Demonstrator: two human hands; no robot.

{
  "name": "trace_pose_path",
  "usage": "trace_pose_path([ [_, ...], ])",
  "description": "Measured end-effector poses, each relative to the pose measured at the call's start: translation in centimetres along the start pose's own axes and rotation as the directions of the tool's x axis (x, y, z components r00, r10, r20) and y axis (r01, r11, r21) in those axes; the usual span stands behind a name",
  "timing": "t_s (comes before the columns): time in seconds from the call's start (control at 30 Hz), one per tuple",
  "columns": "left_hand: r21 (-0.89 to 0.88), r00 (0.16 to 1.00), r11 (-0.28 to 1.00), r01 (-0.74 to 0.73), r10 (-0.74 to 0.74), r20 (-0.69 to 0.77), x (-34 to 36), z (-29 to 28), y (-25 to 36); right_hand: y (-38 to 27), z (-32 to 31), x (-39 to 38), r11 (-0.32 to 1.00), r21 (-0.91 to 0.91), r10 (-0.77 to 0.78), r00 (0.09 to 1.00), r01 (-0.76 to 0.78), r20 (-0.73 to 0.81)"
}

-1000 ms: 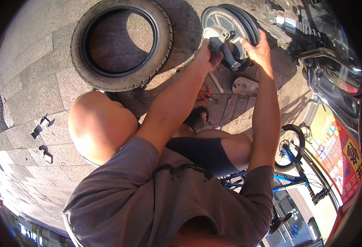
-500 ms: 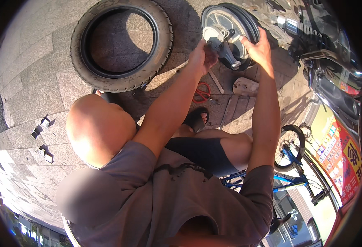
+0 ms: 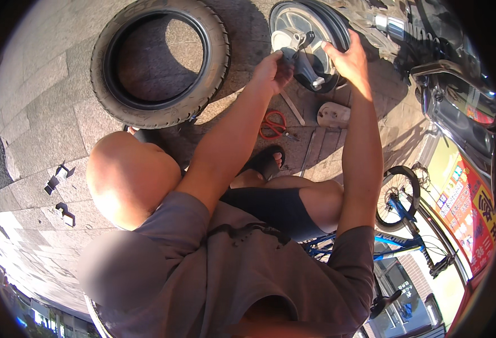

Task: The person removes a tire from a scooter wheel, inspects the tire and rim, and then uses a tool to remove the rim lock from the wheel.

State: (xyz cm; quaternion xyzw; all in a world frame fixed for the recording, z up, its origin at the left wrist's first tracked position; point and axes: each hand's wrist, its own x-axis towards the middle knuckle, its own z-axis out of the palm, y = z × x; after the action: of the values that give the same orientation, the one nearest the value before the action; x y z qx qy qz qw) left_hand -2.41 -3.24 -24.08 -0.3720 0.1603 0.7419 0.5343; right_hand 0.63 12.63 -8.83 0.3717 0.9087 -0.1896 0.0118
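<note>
A silver wheel with a hub motor [image 3: 296, 28] stands on the stone paving at the top middle. My left hand [image 3: 271, 70] is closed on a dark tool [image 3: 305, 65] set against the hub; the tool's pale tip points down. My right hand [image 3: 346, 56] grips the wheel's right rim. A bare black tyre [image 3: 107, 84] lies flat on the paving to the left, apart from both hands. Red-handled scissors [image 3: 273, 124] lie on the ground below my left wrist.
A beige plastic piece [image 3: 332, 114] and a thin metal rod [image 3: 293, 107] lie near the wheel. A dark scooter [image 3: 456, 96] stands at the right and a blue bicycle [image 3: 403, 225] below it. Small black brackets [image 3: 59, 177] lie on the paving at left. My sandalled foot [image 3: 265, 162] sits below the scissors.
My left hand has shifted a little to the left and up on the hub with the tool. My right hand stays on the rim.
</note>
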Motion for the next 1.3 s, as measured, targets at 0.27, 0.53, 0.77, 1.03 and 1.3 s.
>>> trace_pose_path([
  [0.27,0.117,0.990,0.991,-0.063,0.076,-0.117,-1.0,0.6,0.3,-0.7,0.0,-0.3,0.999,-0.013,-0.038,0.999,0.038,-0.033],
  [0.53,0.306,0.981,0.951,0.036,0.026,-0.193,-6.8,5.5,-1.3,-0.4,-0.3,-0.9,1.000,0.003,0.003,1.000,-0.003,-0.008],
  [0.77,0.159,0.974,0.961,0.225,-0.221,-0.045,-8.2,7.9,1.0,-0.6,-0.2,-0.6,1.000,0.017,0.000,1.000,0.000,-0.020],
  [1.03,0.203,0.938,0.919,0.337,-0.346,0.008,-8.0,8.8,0.2,-0.9,-0.1,-0.9,0.999,-0.011,0.029,0.999,-0.030,-0.038],
  [1.3,0.343,0.977,0.932,0.117,-0.170,0.128,-7.6,4.8,-5.0,1.1,0.0,-0.7,0.997,0.068,-0.045,0.999,0.047,-0.018],
])
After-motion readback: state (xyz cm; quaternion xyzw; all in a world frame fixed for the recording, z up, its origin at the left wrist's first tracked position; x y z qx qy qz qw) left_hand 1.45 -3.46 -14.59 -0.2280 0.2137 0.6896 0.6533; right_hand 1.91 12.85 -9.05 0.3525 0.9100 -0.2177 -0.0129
